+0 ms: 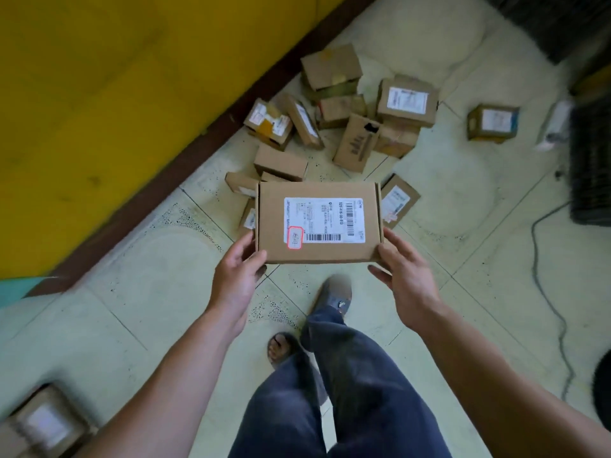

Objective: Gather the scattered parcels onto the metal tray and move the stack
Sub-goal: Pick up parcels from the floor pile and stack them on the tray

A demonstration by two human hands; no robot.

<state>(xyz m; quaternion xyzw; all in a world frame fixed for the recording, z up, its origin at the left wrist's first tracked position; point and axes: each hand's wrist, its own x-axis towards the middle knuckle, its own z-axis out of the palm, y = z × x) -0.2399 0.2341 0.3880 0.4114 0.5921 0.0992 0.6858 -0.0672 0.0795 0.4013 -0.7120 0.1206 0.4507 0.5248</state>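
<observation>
**Head view.** We held a flat brown cardboard parcel (319, 223) with a white shipping label level in front of us, above the pale tiled floor (463, 200). Its long axis ran left to right between the two hands. The left hand (239, 269) gripped the near left corner, thumb on top and fingers beneath. The right hand (401, 272) pinched the near right corner likewise, though its fingers under the parcel were mostly hidden. Both forearms reached forward about equally, so neither hand was nearer. The scattered brown cardboard parcels (406, 100) lay beyond the held one, heaped along the floor's edge at the yellow wall (115, 94), with one small brown box (492, 123) apart towards the right. The metal tray was not in view; we judged that the parcel had yet to be carried to it.
</observation>
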